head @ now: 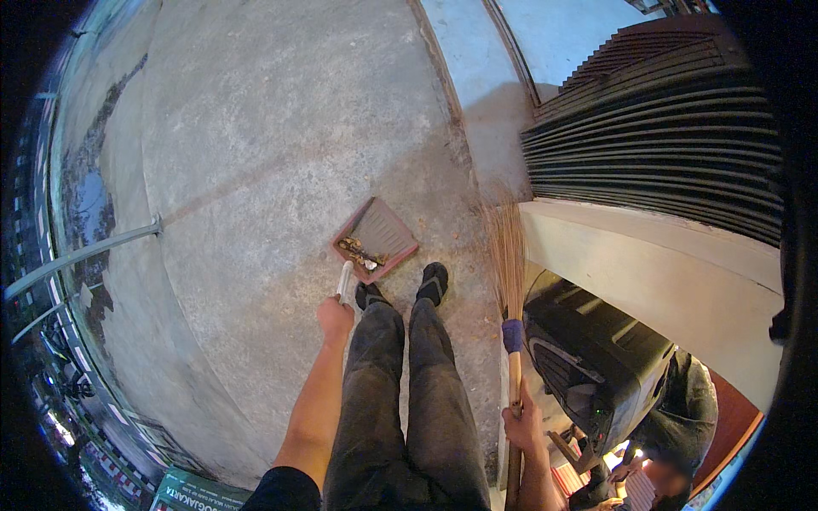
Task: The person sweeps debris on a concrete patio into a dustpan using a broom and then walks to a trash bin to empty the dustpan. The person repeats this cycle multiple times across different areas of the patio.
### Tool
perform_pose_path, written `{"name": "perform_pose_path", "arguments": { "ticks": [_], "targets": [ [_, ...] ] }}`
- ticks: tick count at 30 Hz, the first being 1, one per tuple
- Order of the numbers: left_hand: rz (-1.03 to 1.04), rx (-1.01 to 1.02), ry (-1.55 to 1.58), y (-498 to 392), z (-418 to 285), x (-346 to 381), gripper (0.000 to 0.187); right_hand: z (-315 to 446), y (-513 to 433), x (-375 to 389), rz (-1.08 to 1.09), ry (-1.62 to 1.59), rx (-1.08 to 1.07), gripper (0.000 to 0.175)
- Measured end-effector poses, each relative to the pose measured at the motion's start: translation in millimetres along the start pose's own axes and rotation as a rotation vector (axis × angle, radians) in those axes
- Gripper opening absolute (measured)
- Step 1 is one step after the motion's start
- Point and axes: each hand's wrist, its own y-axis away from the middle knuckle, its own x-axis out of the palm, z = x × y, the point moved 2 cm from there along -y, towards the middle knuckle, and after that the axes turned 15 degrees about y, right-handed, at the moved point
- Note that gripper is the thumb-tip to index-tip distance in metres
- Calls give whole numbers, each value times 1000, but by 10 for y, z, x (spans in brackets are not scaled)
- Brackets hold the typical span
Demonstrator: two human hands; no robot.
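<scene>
My left hand (335, 317) grips the pale handle of a reddish dustpan (396, 233) at the middle of the view. Dry leaves (358, 250) and a small white scrap lie inside the pan, near its handle side. On the right, my right hand (525, 418) is closed around the wooden handle of a stick broom (508, 265), below its blue binding. The bristles point away from me, beside the base of a pale wall. Both my feet, in dark footwear, stand just behind the dustpan.
Concrete floor (275, 147) with scattered bits of debris near the dustpan. A folding metal gate (652, 147) and a low pale wall (639, 249) stand at the right. Beyond the wall are a black machine or case (594, 351) and a crouching person (684, 409). A metal pole (83, 255) crosses at left.
</scene>
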Motion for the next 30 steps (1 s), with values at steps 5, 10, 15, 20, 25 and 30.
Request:
{"name": "perform_pose_path", "arguments": {
  "ticks": [5, 10, 15, 20, 25, 30],
  "targets": [
    [-13, -19, 16, -6, -18, 8, 41, 59, -382, 339, -82, 194, -122, 89],
    [-14, -59, -13, -51, -10, 29, 39, 57, -83, 189, 142, -135, 21, 90],
    [-9, -11, -29, -39, -92, -39, 38, 96, 109, -180, 41, 28, 18, 91],
    [-19, -25, -22, -43, -111, -15, 36, 79, -377, 159, -44, 297, -29, 92],
    [-44, 11, -22, -52, 11, 57, 33, 287, -584, 89, -16, 120, -74, 90],
    [10, -34, -42, -81, 44, 33, 35, 652, -481, -373, -54, -74, -60, 81]
  ]
}}
